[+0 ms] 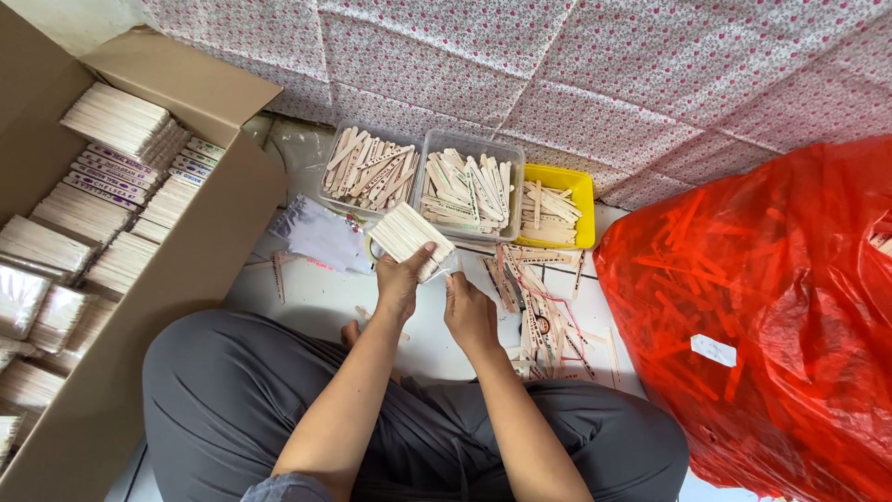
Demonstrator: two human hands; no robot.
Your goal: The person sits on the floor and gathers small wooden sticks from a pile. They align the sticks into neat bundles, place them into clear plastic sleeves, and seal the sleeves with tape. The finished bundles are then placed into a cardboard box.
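Crossed legs in dark grey trousers [232, 390] fill the bottom of the view, and both forearms reach forward from them over the white tiled floor [316, 302]. The left hand [400, 284] grips a thick stack of pale flat wooden sticks [409, 234]; its fingers are curled closed around the lower end of the stack, with the thumb on top. The right hand [467, 311] is just beside it, with the fingers bent and pinching the edge of a thin clear plastic wrap [452, 267] at the stack; how tightly it holds I cannot tell.

As I judge, the work is partly done. The open brown cardboard box [200, 246] on the left already holds many wrapped bundles of the same sticks [88, 209], in rows, but it has room left. Much is not yet packed: two clear plastic tubs [418, 139] and one small yellow plastic tray [581, 186] hold loose sticks, more loose sticks lie scattered on the floor [534, 307], and a large red translucent plastic bag [771, 316] on the right looks full of sticks.

Some bundles in the box show narrow bands with purple and blue print [116, 172]. A small white rectangular label [714, 350] sits on the red bag. A heap of clear empty plastic sleeves [321, 237] lies between the box and the tubs.
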